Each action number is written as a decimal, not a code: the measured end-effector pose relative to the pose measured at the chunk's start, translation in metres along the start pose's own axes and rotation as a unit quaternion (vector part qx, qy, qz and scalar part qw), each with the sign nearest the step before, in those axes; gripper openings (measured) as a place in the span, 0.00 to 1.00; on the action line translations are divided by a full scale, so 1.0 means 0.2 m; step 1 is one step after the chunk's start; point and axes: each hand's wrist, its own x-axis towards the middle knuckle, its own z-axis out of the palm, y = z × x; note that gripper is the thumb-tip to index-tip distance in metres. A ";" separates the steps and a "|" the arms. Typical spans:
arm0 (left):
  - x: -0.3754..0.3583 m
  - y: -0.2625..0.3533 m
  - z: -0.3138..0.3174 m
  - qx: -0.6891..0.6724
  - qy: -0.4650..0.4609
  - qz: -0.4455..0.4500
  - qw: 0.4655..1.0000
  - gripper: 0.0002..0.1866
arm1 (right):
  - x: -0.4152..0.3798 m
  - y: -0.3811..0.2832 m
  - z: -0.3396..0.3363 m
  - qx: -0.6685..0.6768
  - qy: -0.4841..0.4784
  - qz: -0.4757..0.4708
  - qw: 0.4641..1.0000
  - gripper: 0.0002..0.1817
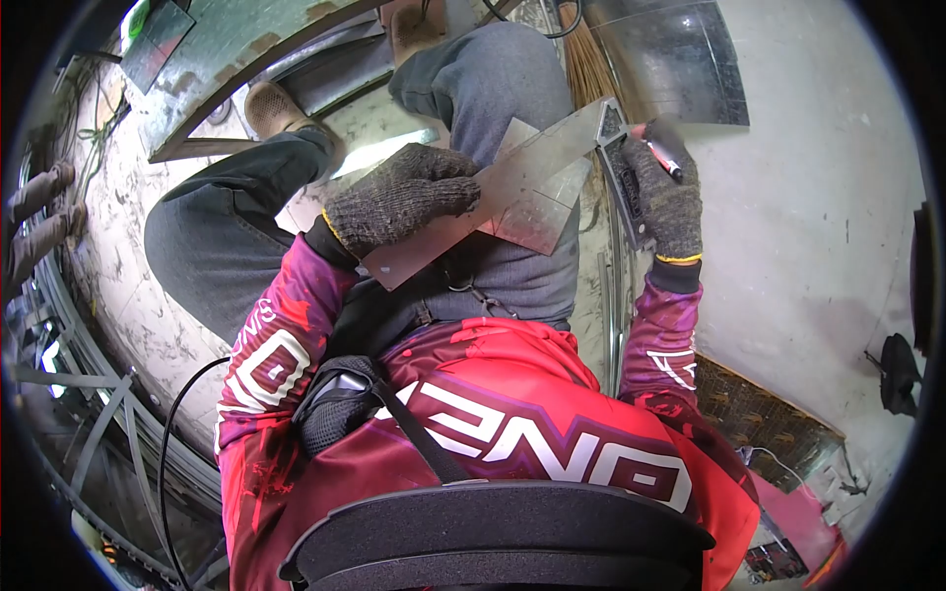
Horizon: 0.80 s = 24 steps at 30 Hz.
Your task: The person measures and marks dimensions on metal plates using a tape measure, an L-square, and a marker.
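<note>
My left hand [406, 197], in a dark knitted glove, is closed on a long flat metal strip [434, 241] that slants up to the right over my lap. Under the strip, a wider piece of sheet metal [537, 212] rests across my thigh. My right hand [672, 202], gloved the same way, grips a black triangular square [621, 182] at the strip's upper right end. A red and white marker with a black end [665, 158] lies across that hand's fingers; the fingertips are blurred.
A metal-topped table [227, 74] stands ahead on the left. Straw broom bristles [583, 64] and a dark sheet [680, 59] lean ahead on the right, near a pale wall [798, 227]. Long metal bars [148, 433] lie at left; another person's feet [69, 202] show there.
</note>
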 end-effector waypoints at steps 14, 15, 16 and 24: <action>-0.01 0.03 -0.02 0.150 -0.018 0.108 0.983 0.11 | 0.06 -0.41 0.11 0.000 -0.232 -0.119 0.965 0.11; -0.01 0.01 -0.01 0.151 -0.016 0.109 0.982 0.11 | 0.08 -0.39 0.12 -0.096 -0.271 -0.157 0.945 0.11; 0.01 -0.02 -0.01 0.152 -0.006 0.140 0.979 0.09 | 0.10 -0.40 0.13 -0.097 -0.272 -0.158 0.944 0.11; 0.00 -0.11 0.02 0.092 -0.010 0.114 0.989 0.08 | 0.10 -0.37 0.22 -0.066 -0.322 -0.266 0.906 0.12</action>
